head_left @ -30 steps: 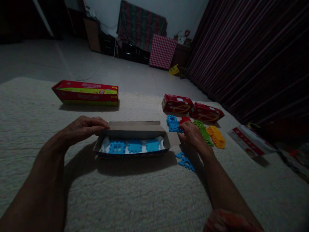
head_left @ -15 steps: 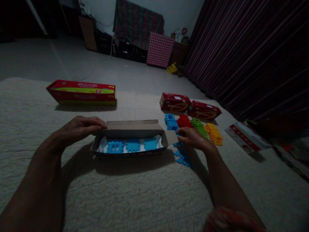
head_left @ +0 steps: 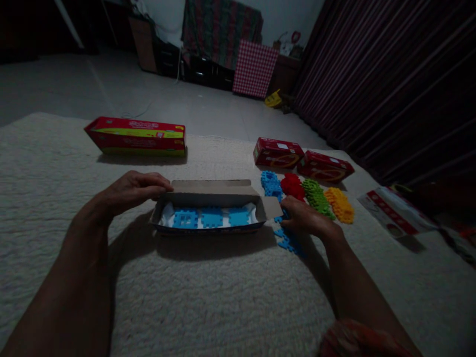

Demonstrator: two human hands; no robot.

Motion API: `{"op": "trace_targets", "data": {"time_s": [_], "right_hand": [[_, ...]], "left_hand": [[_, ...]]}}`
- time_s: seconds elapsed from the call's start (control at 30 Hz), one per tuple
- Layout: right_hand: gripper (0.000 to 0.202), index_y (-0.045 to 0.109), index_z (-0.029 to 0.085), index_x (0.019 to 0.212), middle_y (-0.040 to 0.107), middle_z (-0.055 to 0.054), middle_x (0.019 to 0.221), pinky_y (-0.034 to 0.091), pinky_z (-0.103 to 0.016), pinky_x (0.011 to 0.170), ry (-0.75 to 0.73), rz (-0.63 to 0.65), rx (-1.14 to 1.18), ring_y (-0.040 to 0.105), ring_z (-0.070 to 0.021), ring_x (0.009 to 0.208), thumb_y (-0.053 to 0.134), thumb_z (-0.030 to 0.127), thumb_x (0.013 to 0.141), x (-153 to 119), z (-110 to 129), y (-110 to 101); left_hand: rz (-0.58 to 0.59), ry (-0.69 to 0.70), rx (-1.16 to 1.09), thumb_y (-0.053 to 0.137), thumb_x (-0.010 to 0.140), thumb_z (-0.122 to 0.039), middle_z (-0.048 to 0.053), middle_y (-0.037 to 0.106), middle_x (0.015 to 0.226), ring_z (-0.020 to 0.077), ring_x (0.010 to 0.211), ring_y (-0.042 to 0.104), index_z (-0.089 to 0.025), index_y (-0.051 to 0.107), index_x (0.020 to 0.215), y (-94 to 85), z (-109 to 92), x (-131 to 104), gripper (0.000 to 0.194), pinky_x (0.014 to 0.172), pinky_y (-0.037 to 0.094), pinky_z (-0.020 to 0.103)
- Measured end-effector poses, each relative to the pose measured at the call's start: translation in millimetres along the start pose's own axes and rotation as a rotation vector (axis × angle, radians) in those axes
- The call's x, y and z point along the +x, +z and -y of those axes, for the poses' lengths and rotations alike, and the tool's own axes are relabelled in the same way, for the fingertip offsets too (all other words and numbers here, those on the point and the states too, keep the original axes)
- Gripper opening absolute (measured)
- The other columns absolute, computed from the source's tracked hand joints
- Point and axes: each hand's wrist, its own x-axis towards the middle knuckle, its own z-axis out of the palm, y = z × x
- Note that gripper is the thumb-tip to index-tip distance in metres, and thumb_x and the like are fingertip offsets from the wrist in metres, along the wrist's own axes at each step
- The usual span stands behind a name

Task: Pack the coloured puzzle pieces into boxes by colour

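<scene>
Open carton (head_left: pixel 219 200) sits between my hands on the pale mat (head_left: pixel 223 297). Nearest, loose blue pieces (head_left: pixel 290 243) lie just on the near side of my right hand (head_left: pixel 305 215); I'd lift that wrist to clear them. Its fingers are drawn narrow at the outer edge of the end flap (head_left: pixel 272 207), though I cannot tell whether they pinch it. My left hand (head_left: pixel 136 188), also narrow, meets the opposite back corner, its grip hidden too. I'd work the thin card lightly and evenly (I feel nothing from this far away), so the blue row (head_left: pixel 211 218) inside stays settled. Beyond my right fingers lie red (head_left: pixel 292 186), green (head_left: pixel 318 198) and yellow stacks (head_left: pixel 340 205); farther, two red boxes (head_left: pixel 278 152).
</scene>
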Motion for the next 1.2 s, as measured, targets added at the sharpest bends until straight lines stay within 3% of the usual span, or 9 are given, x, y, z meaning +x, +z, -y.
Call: {"op": "trace_targets", "data": {"time_s": [0.13,0.27,0.33,0.4,0.57,0.7,0.97,1.2], "right_hand": [[0.019,0.065,0.021,0.088,0.065,-0.006,0.095,0.049,-0.03,0.073,-0.009,-0.057,-0.04,0.062,-0.0199,0.083,0.072,0.018,0.07,0,-12,0],[0.019,0.066,0.024,0.088,0.065,-0.006,0.087,0.05,-0.036,0.065,-0.082,-0.271,-0.079,0.062,-0.0227,0.075,0.074,0.033,0.073,-7,-20,-26],[0.022,0.066,0.026,0.089,0.066,-0.007,0.087,0.051,-0.039,0.065,-0.161,-0.402,-0.068,0.061,-0.0241,0.075,0.074,0.042,0.076,-9,-7,-44],[0.026,0.066,0.026,0.094,0.066,-0.008,0.094,0.052,-0.041,0.071,-0.248,-0.451,-0.022,0.063,-0.0257,0.081,0.074,0.044,0.078,-8,21,-59],[0.023,0.061,0.023,0.103,0.063,-0.008,0.107,0.051,-0.037,0.082,-0.482,-0.253,0.11,0.062,-0.0236,0.095,0.071,0.028,0.083,5,113,-59],[0.022,0.059,0.022,0.103,0.061,-0.008,0.108,0.049,-0.035,0.082,-0.532,-0.118,0.084,0.059,-0.0219,0.095,0.069,0.021,0.083,17,150,-45],[0.026,0.057,0.021,0.105,0.059,-0.008,0.109,0.048,-0.035,0.081,-0.501,-0.044,0.03,0.058,-0.0221,0.094,0.07,0.02,0.082,25,162,-43],[0.025,0.056,0.021,0.105,0.061,-0.009,0.112,0.05,-0.037,0.086,-0.558,-0.193,0.132,0.06,-0.023,0.099,0.07,0.022,0.084,25,144,-41]], "left_hand": [[-0.009,0.033,0.028,0.07,0.069,-0.041,0.008,0.073,0.089,0.0243,0.088,0.065,-0.021,0.077,0.075,0.3,-1,0,0.022,0.077,0.054,0.034],[-0.026,0.03,0.023,0.069,0.069,-0.038,0.007,0.074,0.088,0.023,0.088,0.066,-0.021,0.078,0.076,0.9,-1,-1,0.021,0.076,0.054,0.032],[-0.03,0.025,0.013,0.068,0.069,-0.036,0.006,0.074,0.087,0.022,0.087,0.066,-0.022,0.078,0.075,1.3,0,0,0.018,0.075,0.053,0.031],[-0.033,0.025,0.002,0.067,0.069,-0.034,0.006,0.074,0.086,0.0215,0.085,0.066,-0.022,0.078,0.074,1.6,0,-1,0.017,0.073,0.052,0.03],[-0.026,0.043,0.007,0.065,0.07,-0.031,0.007,0.074,0.085,0.0203,0.082,0.065,-0.021,0.078,0.074,1.6,-2,-2,0.017,0.071,0.051,0.03],[-0.013,0.03,-0.01,0.066,0.07,-0.032,0.007,0.074,0.085,0.0185,0.077,0.063,-0.02,0.078,0.075,1.2,-2,-2,0.018,0.069,0.05,0.03],[0.006,0.045,-0.047,0.067,0.07,-0.028,0.007,0.074,0.085,0.0189,0.078,0.064,-0.02,0.078,0.074,0.0,0,0,0.014,0.07,0.05,0.03],[-0.009,0.058,-0.035,0.067,0.071,-0.027,0.007,0.074,0.083,0.0186,0.077,0.065,-0.019,0.079,0.075,-0.1,-1,-2,0.015,0.07,0.052,0.029]]}}
